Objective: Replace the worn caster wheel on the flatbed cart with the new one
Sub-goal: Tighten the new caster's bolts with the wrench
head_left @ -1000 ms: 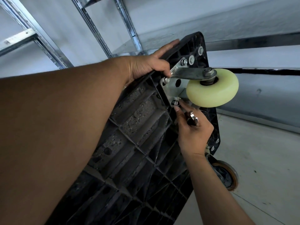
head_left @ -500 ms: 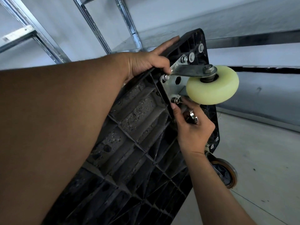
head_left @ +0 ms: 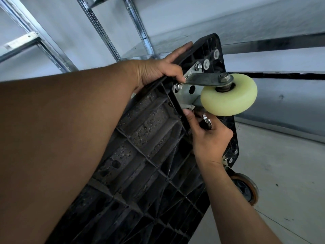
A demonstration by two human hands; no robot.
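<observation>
Passerby: Bolt-up stage, I'd say. Right hand (head_left: 209, 136) is curled round some small shiny hardware (head_left: 206, 121), nuts or washers, can't tell which. Its thumb is up at the lower corner of the mounting plate (head_left: 186, 95).

Regular: Yep. New cream wheel (head_left: 228, 95) sits just above that hand, bracketed onto the tipped-up cart (head_left: 140, 155). Left hand (head_left: 158, 69), farther up, grips the cart's top edge with its thumb on the bracket. Next move looks like threading a nut on by feel, so easy to drop one. Shelving upright (head_left: 139, 25) stands behind.
</observation>
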